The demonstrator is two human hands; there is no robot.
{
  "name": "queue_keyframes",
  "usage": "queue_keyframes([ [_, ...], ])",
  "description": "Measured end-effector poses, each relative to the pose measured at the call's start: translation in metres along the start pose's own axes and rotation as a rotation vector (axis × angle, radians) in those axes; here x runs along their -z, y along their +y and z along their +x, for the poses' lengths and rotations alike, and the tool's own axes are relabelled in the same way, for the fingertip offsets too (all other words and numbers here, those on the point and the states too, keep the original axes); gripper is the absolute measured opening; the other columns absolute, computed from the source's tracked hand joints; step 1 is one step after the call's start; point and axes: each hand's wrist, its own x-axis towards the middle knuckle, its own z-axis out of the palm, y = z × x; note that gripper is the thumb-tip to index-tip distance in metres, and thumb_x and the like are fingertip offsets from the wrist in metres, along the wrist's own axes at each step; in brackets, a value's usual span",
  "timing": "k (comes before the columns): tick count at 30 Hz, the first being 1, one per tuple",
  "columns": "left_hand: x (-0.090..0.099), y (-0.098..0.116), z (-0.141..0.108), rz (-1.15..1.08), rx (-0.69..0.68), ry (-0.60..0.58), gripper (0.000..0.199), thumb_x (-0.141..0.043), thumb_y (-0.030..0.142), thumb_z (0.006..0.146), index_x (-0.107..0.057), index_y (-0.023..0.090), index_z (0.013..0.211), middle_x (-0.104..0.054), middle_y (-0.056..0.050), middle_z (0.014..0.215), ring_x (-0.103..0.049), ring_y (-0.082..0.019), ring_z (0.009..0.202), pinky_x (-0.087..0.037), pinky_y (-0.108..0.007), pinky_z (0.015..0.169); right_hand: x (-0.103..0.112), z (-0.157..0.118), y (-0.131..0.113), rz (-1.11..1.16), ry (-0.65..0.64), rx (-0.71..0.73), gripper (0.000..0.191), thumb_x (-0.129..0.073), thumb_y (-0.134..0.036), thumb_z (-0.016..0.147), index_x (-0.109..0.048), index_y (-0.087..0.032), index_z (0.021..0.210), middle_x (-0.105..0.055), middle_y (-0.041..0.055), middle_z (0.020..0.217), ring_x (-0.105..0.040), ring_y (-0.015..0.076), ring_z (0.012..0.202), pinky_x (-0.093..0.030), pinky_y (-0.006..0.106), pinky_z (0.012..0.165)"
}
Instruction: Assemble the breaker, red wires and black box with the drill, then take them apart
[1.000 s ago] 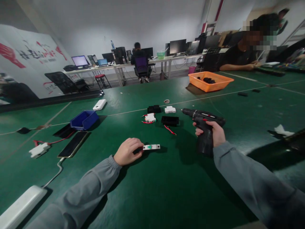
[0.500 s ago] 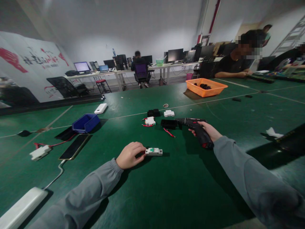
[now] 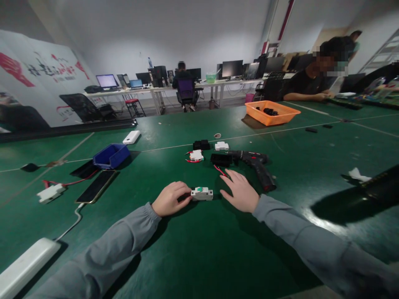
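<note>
My left hand [image 3: 172, 198] pinches the left end of a white circuit breaker with a green switch [image 3: 202, 193], which rests on the green table. To the right of the breaker, my right hand [image 3: 240, 191] is spread with nothing in it, its fingertips near a red wire [image 3: 220, 170]. A black cordless drill [image 3: 260, 168] lies on its side just beyond that hand, its tip near a small open black box [image 3: 221, 160]. Behind the breaker are a white module with red wires [image 3: 196, 155], black blocks [image 3: 201, 145] and another white module [image 3: 221, 145].
An orange basket [image 3: 291, 116] with black parts stands at the back right. On the left are a blue bin [image 3: 107, 160], a phone [image 3: 97, 187], a wired white module [image 3: 50, 193] and a white power strip [image 3: 29, 265]. A person sits at the far right.
My right hand has let go of the drill and moved left toward the breaker, its fingers now apart. The drill stays lying on the table. My left hand keeps its place at the breaker.
</note>
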Motion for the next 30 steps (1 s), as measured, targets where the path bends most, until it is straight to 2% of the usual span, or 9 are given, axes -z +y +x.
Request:
queue_keyframes([
  [3, 0.000, -0.001, -0.001, -0.002, -0.004, 0.003, 0.019, -0.054, 0.028, 0.092, -0.063, 0.019, 0.105, -0.067, -0.007, 0.095, -0.061, -0.018, 0.090, -0.049, -0.032, 0.079, -0.004, 0.004, 0.010, 0.041, -0.062, 0.019, 0.051, -0.047, -0.041, 0.095, -0.053, -0.008, 0.133, -0.050, 0.0217, 0.140, -0.043, 0.0339, 0.131, -0.033, 0.050, 0.109],
  [5, -0.001, -0.003, -0.002, 0.005, 0.009, 0.018, 0.018, -0.054, 0.027, 0.091, -0.064, 0.020, 0.105, -0.067, -0.007, 0.095, -0.061, -0.017, 0.090, -0.049, -0.032, 0.079, 0.000, 0.005, 0.019, 0.092, -0.070, 0.078, 0.040, -0.049, -0.035, 0.095, -0.060, -0.010, 0.124, -0.059, 0.0189, 0.130, -0.050, 0.0310, 0.123, -0.036, 0.048, 0.105],
  [7, -0.002, -0.007, -0.003, 0.018, 0.041, 0.047, 0.017, -0.055, 0.028, 0.091, -0.064, 0.020, 0.103, -0.067, -0.007, 0.095, -0.061, -0.017, 0.088, -0.049, -0.032, 0.078, 0.006, 0.004, 0.024, 0.124, -0.065, 0.115, 0.024, -0.052, -0.029, 0.093, -0.066, -0.014, 0.106, -0.066, 0.0142, 0.111, -0.058, 0.0272, 0.108, -0.043, 0.044, 0.096],
  [10, -0.004, -0.013, -0.004, 0.035, 0.100, 0.079, 0.016, -0.057, 0.030, 0.090, -0.064, 0.018, 0.100, -0.066, -0.007, 0.094, -0.060, -0.018, 0.087, -0.049, -0.032, 0.078, 0.009, 0.002, 0.027, 0.103, -0.043, 0.074, 0.011, -0.057, -0.025, 0.090, -0.063, -0.015, 0.087, -0.065, 0.0098, 0.088, -0.059, 0.0232, 0.084, -0.048, 0.038, 0.078],
  [14, -0.005, -0.017, -0.004, 0.033, 0.138, 0.083, 0.016, -0.057, 0.030, 0.090, -0.062, 0.018, 0.099, -0.065, -0.007, 0.093, -0.059, -0.018, 0.086, -0.049, -0.032, 0.078, 0.005, 0.001, 0.029, 0.106, -0.017, 0.094, 0.017, -0.059, -0.026, 0.090, -0.063, -0.014, 0.101, -0.063, 0.0121, 0.098, -0.058, 0.0253, 0.091, -0.050, 0.040, 0.080],
  [17, -0.005, -0.017, -0.003, 0.016, 0.144, 0.083, 0.016, -0.057, 0.030, 0.091, -0.062, 0.018, 0.100, -0.065, -0.007, 0.093, -0.059, -0.018, 0.086, -0.049, -0.031, 0.077, 0.004, 0.001, 0.029, 0.134, -0.041, 0.155, 0.012, -0.055, -0.022, 0.092, -0.064, -0.017, 0.098, -0.063, 0.0108, 0.099, -0.057, 0.0244, 0.092, -0.049, 0.040, 0.084],
  [20, -0.003, -0.016, -0.002, 0.003, 0.142, 0.068, 0.016, -0.057, 0.029, 0.090, -0.061, 0.018, 0.101, -0.065, -0.007, 0.094, -0.059, -0.018, 0.087, -0.049, -0.031, 0.077, 0.006, 0.000, 0.027, 0.182, -0.026, 0.148, 0.007, -0.055, -0.018, 0.091, -0.061, -0.016, 0.093, -0.063, 0.0098, 0.095, -0.058, 0.0229, 0.088, -0.050, 0.038, 0.081],
  [24, -0.002, -0.014, -0.001, 0.003, 0.134, 0.045, 0.016, -0.057, 0.028, 0.090, -0.061, 0.018, 0.102, -0.065, -0.007, 0.096, -0.059, -0.019, 0.089, -0.049, -0.032, 0.079, 0.008, -0.002, 0.024, 0.228, 0.009, 0.085, 0.007, -0.055, -0.018, 0.090, -0.058, -0.016, 0.096, -0.063, 0.0079, 0.090, -0.058, 0.0211, 0.080, -0.049, 0.036, 0.074],
  [30, -0.003, -0.014, 0.000, 0.004, 0.139, 0.034, 0.016, -0.056, 0.028, 0.090, -0.061, 0.019, 0.102, -0.065, -0.007, 0.095, -0.059, -0.018, 0.088, -0.049, -0.032, 0.078, 0.008, -0.005, 0.023, 0.268, 0.009, 0.049, 0.014, -0.051, -0.027, 0.096, -0.059, -0.017, 0.101, -0.065, 0.0065, 0.089, -0.059, 0.0185, 0.074, -0.046, 0.031, 0.066],
])
